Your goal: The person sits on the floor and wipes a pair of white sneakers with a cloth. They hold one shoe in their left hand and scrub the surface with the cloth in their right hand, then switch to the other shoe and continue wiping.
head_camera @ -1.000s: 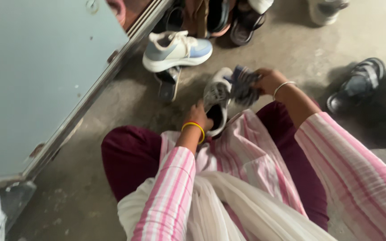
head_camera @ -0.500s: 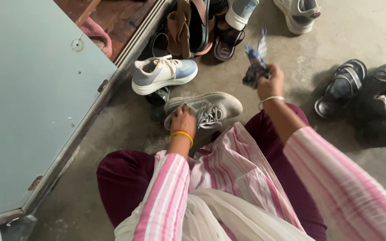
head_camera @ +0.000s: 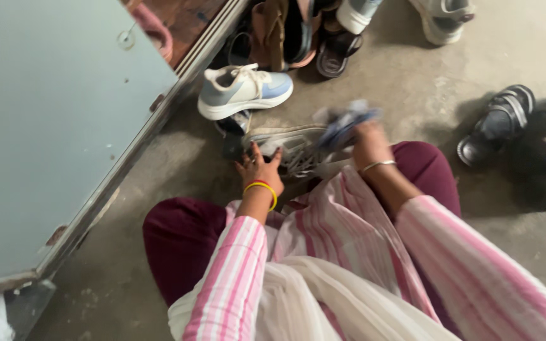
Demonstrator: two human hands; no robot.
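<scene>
Item one, my left hand: fingers spread and loose, palm down, fingertips pressing the heel end of the grey sneaker. I see no closed grasp here; the hand rests on the shoe rather than wrapping it. A yellow bangle sits at the wrist.

Item two, my right hand: clenched around a blue-and-grey cloth, which is bunched and blurred. The cloth meets the toe end of the grey sneaker. A thin silver bangle is on this wrist.

Item three, the grey sneaker: lying on the concrete floor just ahead of my knees, laces facing me, between my two hands, its sole turned toward the other shoes.

Item four, neighbouring footwear: a white and pale blue sneaker stands upright just beyond the grey one, beside a dark sandal that is partly hidden. Further back, a heap of brown and black sandals and a light shoe at the top edge. A black sandal lies well apart on the right.

Item five, surroundings: a grey-green metal door fills the left side. My pink striped sleeves and maroon trousers occupy the lower part of the view.
</scene>
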